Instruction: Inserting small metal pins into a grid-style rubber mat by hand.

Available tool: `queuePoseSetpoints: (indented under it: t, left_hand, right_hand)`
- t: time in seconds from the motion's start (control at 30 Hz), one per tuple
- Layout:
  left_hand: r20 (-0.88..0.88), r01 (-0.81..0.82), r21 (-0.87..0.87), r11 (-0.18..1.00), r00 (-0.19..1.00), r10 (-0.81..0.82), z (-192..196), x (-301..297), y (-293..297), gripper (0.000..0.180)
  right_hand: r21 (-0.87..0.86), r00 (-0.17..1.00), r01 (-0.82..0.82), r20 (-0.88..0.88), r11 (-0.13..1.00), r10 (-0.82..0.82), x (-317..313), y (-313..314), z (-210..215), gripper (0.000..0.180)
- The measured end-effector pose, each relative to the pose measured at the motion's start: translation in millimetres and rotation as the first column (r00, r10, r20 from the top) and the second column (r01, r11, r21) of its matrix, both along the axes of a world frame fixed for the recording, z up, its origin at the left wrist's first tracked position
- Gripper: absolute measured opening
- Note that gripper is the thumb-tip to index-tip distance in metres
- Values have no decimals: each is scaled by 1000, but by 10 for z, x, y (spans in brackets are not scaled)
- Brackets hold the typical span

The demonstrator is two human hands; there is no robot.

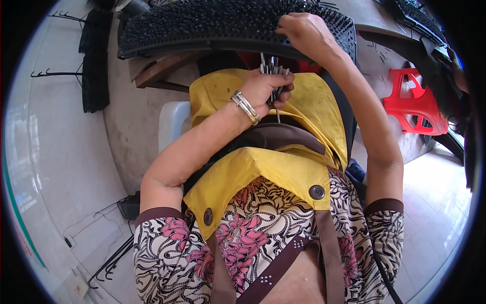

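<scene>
My left hand [264,87] is closed around a bundle of thin metal rods [270,66] above my lap, their silvery and dark ends poking out past the fingers. Ahead of it lies a long black perforated tray [212,44], densely filled with short dark upright pieces [202,21]. Over the tray's right part, my right hand [307,34] is bent with its fingertips pressed together down among those pieces. Whatever lies between these fingertips is too small and hidden to make out.
A yellow apron [319,106] covers my lap. To the right stands a red plastic stool [412,101], with scattered small rods on the floor near it. Black racks with hooks [95,76] stand at the left. Another filled black tray [417,17] is at the upper right.
</scene>
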State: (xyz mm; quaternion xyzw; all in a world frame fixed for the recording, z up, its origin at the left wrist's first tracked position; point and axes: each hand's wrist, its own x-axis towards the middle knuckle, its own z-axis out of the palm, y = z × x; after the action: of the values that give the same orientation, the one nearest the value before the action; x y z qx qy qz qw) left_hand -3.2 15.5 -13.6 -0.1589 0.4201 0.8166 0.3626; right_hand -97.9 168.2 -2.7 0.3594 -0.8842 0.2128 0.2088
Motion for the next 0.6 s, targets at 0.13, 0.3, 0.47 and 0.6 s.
queuePoseSetpoints:
  t: [0.13, 0.3, 0.47, 0.6]
  left_hand:
    - [-5, 10, -14, 1000, 1000, -10, 32, 0, 8, 10]
    - [-26, -40, 52, 998, 999, 42, 166, -130, 12, 11]
    - [-47, -8, 164, 987, 999, 16, 310, -364, 168, 12]
    - [-33, 89, 220, 971, 996, -83, 380, -373, 395, 14]
  right_hand:
    - [25, 999, 45, -3, 999, -45, 43, -12, 10, 15]
    - [-338, 991, -71, -133, 939, 27, 597, 121, 90, 18]
    - [-165, 849, -499, 106, 851, 518, 1378, 36, 197, 26]
    - [-244, 850, -460, 154, 853, 503, 1328, 33, 48, 28]
